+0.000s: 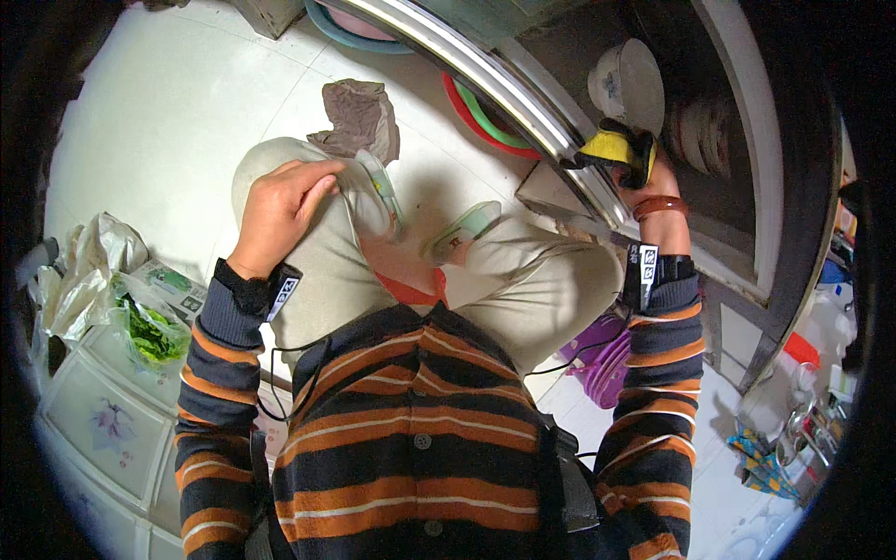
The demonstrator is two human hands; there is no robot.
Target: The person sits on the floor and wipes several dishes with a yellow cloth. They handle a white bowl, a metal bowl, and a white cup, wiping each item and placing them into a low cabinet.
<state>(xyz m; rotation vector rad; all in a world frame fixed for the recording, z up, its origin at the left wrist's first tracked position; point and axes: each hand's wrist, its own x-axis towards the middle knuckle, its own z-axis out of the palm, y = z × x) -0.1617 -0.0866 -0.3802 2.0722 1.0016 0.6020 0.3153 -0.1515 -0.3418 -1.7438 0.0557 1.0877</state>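
Note:
My left hand (282, 208) rests palm down over my bent left knee, holding nothing, with the fingers loosely curved. On the right, my right hand (656, 178) grips a yellow and black cloth (607, 148). The cloth is bunched against the metal edge (553, 129) of a dark cabinet, and it hides most of my fingers. Just beyond that hand, a white bowl (625, 80) with a blue pattern is tilted inside the cabinet. Stacked dishes (702, 133) stand dimly behind it.
A crumpled brown-grey cloth (360, 115) lies on the floor by my left foot. Red and green basins (483, 115) sit beneath the cabinet edge. Leafy greens in a plastic bag (150, 329) top a drawer unit (105, 413) at left. Purple plastic (605, 360) shows beside my right thigh.

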